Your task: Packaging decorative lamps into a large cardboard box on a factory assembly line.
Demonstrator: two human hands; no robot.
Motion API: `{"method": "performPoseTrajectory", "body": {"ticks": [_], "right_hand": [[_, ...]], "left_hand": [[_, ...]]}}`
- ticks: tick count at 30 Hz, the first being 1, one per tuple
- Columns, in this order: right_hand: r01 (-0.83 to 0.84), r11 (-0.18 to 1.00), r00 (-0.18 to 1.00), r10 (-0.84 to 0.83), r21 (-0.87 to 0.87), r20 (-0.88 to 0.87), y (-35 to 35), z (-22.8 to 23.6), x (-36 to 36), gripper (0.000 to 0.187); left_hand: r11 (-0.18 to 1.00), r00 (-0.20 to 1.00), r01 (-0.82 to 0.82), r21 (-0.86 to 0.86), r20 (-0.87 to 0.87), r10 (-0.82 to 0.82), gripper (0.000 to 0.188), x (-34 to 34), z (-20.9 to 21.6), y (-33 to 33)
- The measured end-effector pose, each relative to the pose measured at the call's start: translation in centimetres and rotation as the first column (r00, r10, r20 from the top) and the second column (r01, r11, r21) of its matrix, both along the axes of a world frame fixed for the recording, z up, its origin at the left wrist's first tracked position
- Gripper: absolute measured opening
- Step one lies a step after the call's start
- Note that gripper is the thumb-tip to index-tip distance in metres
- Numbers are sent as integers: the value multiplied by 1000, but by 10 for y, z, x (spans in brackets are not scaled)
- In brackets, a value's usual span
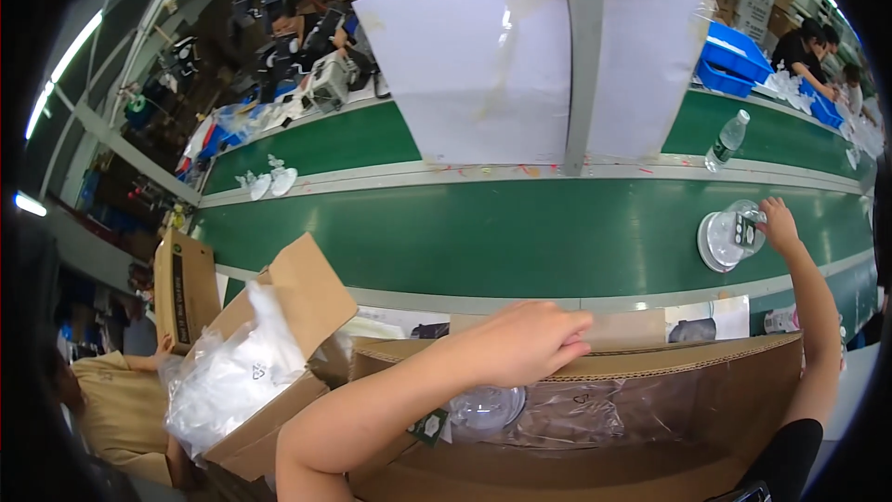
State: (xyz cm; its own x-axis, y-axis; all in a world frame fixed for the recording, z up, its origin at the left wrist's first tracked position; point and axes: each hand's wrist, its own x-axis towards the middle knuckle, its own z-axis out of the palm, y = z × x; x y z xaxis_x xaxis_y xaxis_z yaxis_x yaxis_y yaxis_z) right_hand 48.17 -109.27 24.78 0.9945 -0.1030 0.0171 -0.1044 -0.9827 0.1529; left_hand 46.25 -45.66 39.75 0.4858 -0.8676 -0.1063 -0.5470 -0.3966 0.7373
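My right hand (779, 222) reaches far right over the green belt, its fingers closed on the end of a clear plastic dome-shaped container (721, 240). The container lies tilted on the belt and has a dark label on its side. My left hand (534, 342) is over the far wall of an open cardboard box (743, 400), fingers curled and thumb near the others; whether it grips anything is hidden. Inside the box, below my left forearm, lie another clear round container (488, 407) and clear plastic film (585, 414).
A second open carton (251, 442) holding white plastic-wrapped goods stands left, near a person in a tan shirt (121, 409). A water bottle (727, 141) stands beyond the belt (446, 232). White boards (483, 65) and a post rise behind it. Blue bins (732, 60) sit back right.
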Motion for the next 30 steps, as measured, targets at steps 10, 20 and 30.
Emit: {"method": "performPoseTrajectory", "body": {"ticks": [10, 20, 30], "right_hand": [[-84, 996, 976, 89, -34, 198, 31, 28, -22, 45], [-424, 703, 777, -42, 571, 628, 180, 239, -92, 40], [-305, 118, 918, -227, 945, 325, 305, 330, -79, 50]], "left_hand": [[1000, 1000, 0, -2, 16, 0, 32, 3, -3, -1], [982, 995, -57, -178, 74, 71, 37, -2, 8, -7], [795, 872, 16, -606, 397, 286, 105, -13, 26, 4]]}}
